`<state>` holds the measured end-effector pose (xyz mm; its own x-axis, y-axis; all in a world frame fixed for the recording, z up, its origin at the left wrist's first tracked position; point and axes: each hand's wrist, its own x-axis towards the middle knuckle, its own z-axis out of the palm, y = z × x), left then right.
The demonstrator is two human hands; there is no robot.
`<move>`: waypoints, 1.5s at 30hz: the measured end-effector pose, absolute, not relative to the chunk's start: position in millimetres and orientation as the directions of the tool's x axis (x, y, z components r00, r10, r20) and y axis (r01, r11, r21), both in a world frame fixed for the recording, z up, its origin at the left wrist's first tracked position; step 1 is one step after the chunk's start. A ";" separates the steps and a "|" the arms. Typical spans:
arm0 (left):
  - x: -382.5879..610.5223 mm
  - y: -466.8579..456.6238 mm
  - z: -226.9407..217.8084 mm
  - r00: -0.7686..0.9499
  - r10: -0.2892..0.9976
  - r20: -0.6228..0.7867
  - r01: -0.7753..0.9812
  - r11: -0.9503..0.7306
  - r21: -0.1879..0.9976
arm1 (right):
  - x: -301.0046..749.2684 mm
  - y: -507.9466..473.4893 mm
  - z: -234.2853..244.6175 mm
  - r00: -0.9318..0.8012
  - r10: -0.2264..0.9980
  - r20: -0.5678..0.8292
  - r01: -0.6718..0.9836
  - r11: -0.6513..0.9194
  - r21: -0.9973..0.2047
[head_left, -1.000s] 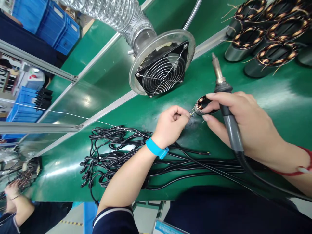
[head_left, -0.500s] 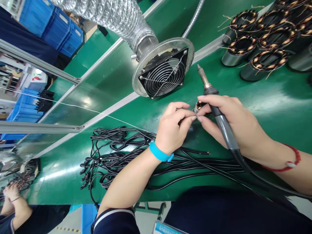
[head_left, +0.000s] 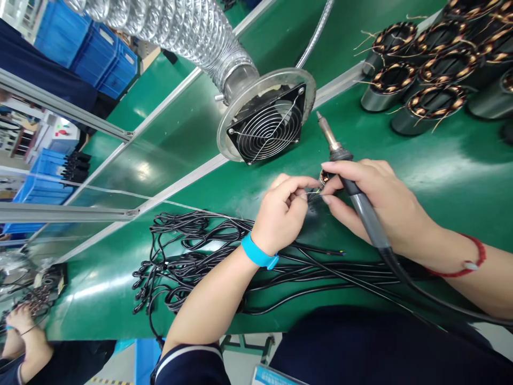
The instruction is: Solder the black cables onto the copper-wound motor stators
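Observation:
My right hand (head_left: 379,200) is closed around a soldering iron (head_left: 366,208), its metal tip pointing up and away to the left. The thumb and a fingertip of that hand are close to thin wire ends (head_left: 318,191), one yellowish; whether they pinch them I cannot tell. Just behind the fingertips a small ring-shaped stator (head_left: 324,177) with copper windings shows in part. My left hand (head_left: 282,211), with a blue wristband, pinches a thin solder wire (head_left: 311,193) whose end points at the wire ends. A pale strand runs from the left towards this hand.
Black cables (head_left: 192,267) lie coiled and stretched across the green bench (head_left: 104,299). A fume extractor fan (head_left: 268,128) hangs ahead on a silver duct (head_left: 192,37). Several wound stators (head_left: 428,107) stand at the back right. A co-worker's hands (head_left: 22,318) are at the far left.
My left hand has drawn slightly left, away from the right fingertips, exposing the thin wire between them. The soldering iron has shifted slightly left. The pale strand swings and looks blurred.

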<state>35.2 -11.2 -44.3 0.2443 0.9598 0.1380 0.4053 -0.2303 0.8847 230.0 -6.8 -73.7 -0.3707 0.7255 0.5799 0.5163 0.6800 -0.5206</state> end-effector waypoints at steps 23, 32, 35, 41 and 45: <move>31.2 -12.0 -47.8 0.480 0.793 0.375 0.636 -0.609 0.475 | 237.8 -4.7 -75.0 -0.319 0.807 0.497 0.427 0.590 -0.685; 35.5 -6.2 -51.2 0.285 0.946 0.157 0.575 -0.299 0.761 | 251.2 6.9 -77.0 -0.461 0.695 0.551 0.482 0.718 -0.502; 37.1 -5.7 -50.4 0.255 0.961 0.108 0.566 -0.239 0.789 | 250.5 9.4 -76.3 -0.492 0.688 0.533 0.501 0.724 -0.474; 41.2 -7.2 -48.4 0.188 0.979 0.077 0.543 -0.169 0.823 | 239.9 14.7 -79.9 -0.391 0.746 0.539 0.610 0.649 -0.456; 43.4 -8.2 -49.2 0.185 0.979 0.088 0.512 -0.173 0.842 | 248.8 9.1 -73.6 -0.408 0.740 0.534 0.601 0.659 -0.453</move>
